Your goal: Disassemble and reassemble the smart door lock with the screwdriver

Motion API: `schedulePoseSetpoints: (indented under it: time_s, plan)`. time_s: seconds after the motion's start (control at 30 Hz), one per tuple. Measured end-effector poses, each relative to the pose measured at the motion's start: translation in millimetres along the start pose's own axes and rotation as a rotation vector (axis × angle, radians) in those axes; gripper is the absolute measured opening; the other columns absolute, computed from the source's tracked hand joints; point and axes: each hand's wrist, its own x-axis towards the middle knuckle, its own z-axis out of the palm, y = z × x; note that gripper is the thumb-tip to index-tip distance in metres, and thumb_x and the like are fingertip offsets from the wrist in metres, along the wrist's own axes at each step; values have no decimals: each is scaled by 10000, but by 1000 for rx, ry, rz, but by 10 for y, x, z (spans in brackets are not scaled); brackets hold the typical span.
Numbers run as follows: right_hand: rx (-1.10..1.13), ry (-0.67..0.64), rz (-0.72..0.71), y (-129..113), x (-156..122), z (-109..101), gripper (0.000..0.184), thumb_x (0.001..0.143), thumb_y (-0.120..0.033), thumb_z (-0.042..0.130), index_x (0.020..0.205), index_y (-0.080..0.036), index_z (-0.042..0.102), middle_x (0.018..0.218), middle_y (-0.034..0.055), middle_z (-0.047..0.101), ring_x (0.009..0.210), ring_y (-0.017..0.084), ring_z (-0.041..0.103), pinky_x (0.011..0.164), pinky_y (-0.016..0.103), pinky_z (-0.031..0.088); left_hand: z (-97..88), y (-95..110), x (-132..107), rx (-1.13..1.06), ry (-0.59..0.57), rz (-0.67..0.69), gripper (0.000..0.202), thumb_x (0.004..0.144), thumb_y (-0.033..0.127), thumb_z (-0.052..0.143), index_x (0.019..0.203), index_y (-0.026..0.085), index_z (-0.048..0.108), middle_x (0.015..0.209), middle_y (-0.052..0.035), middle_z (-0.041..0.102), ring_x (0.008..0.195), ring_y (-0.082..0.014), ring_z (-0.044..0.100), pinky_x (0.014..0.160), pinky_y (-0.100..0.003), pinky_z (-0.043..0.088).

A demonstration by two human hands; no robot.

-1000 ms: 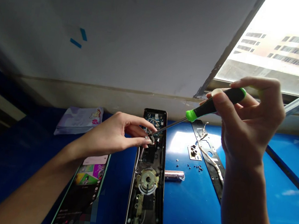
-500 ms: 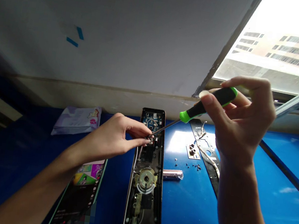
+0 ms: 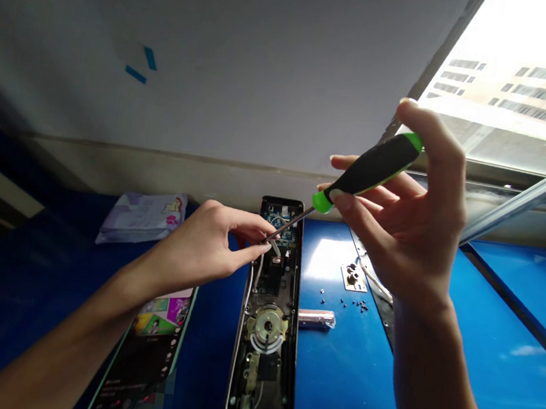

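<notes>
Now, right hand (image 3: pixel 409 228): clasped around the green-and-black screwdriver (image 3: pixel 372 167), upper right of centre, shaft slanting down-left.
Screwdriver tip: at the circuit-board end of the open lock body (image 3: pixel 268 343), mid-frame.
Left hand (image 3: pixel 208 246): pinching a white wire (image 3: pixel 275 248) beside the tip.
Doing it well: seat the tip squarely, hold the wire aside, turn gently.
Loose screws (image 3: pixel 355 302): right of the lock.

**No writing you can read here**

You have print in front of you, but none of it is legible. The phone (image 3: pixel 148 348) at the lower left shows coloured tiles and lines of text too small to make out. The packet (image 3: pixel 142 215) behind it carries a pink mark and cartoon print, all blurred. The circuit board (image 3: pixel 282 219) in the lock body (image 3: pixel 262 376) and the screwdriver (image 3: pixel 372 167) handle show no readable marking.
</notes>
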Motion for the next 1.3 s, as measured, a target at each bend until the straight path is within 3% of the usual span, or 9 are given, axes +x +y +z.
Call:
schedulePoseSetpoints:
  time_s: [0.1, 0.27, 0.5, 0.63, 0.8, 0.93, 1.07, 1.17, 1.3]
  plan:
    - [22, 65, -50, -19, 25, 67, 778, 938, -259, 737, 1553, -456, 303, 1723, 23, 332, 1280, 293, 706, 1029, 468, 680, -44, 2, 1, 54, 16, 38, 157, 870, 284, 763, 989, 227, 848, 904, 16, 858, 777, -175, 811, 785, -237, 647]
    - [154, 253, -195, -2, 23, 285, 660, 950, -268, 739, 1506, -418, 417, 1645, 9, 440, 1163, 245, 756, 988, 434, 700, -88, -15, -16, 136, 11, 142, 167, 906, 242, 735, 1035, 233, 841, 904, 45, 854, 755, -123, 793, 771, -174, 603]
    - [257, 293, -237, -53, -2, 348, 632, 917, -207, 783, 1475, -390, 549, 1601, 8, 535, 1128, 250, 769, 975, 440, 709, -135, -29, -25, 170, -45, 189, 190, 922, 297, 750, 1085, 235, 827, 1022, 29, 857, 855, -135, 803, 814, -191, 585]
    - [276, 259, -263, -59, -8, 345, 695, 882, -127, 789, 1491, -382, 570, 1590, 5, 555, 1132, 252, 769, 968, 426, 711, -206, 4, -33, 163, -34, 165, 201, 947, 333, 717, 1090, 239, 824, 1096, 14, 849, 974, -162, 798, 898, -228, 575]
    - [291, 195, -325, -35, -20, 374, 779, 835, -41, 796, 1504, -371, 571, 1565, 18, 583, 1145, 251, 763, 1002, 434, 699, -295, -10, -42, 166, -14, 74, 205, 976, 352, 667, 1050, 236, 819, 1044, 15, 849, 952, -172, 784, 860, -244, 559]
    - [263, 167, -341, -31, -49, 400, 838, 794, -14, 819, 1517, -352, 565, 1508, 51, 636, 1095, 261, 764, 918, 459, 722, -285, -66, -19, 164, -129, -2, 203, 982, 344, 646, 1021, 224, 806, 937, 9, 836, 833, -166, 760, 769, -255, 534]
    - [223, 61, -327, -29, -81, 407, 844, 806, -14, 795, 1544, -333, 537, 1474, 71, 674, 1012, 244, 772, 854, 449, 717, -212, -123, -12, 176, -222, 27, 203, 984, 299, 634, 1083, 241, 802, 901, 8, 815, 786, -165, 730, 711, -264, 492]
    - [233, 5, -324, -23, -97, 429, 819, 820, -5, 767, 1540, -324, 541, 1458, 55, 688, 993, 224, 768, 839, 403, 702, -163, -157, -21, 165, -303, 99, 265, 980, 183, 593, 1125, 257, 801, 983, -1, 815, 870, -175, 735, 777, -269, 500]
    - [250, 5, -318, -15, -106, 486, 807, 825, -9, 755, 1527, -348, 545, 1445, 23, 693, 1006, 219, 765, 827, 374, 695, -137, -187, -25, 190, -359, 117, 349, 947, 65, 526, 1033, 239, 816, 1089, -32, 801, 993, -201, 736, 892, -288, 520]
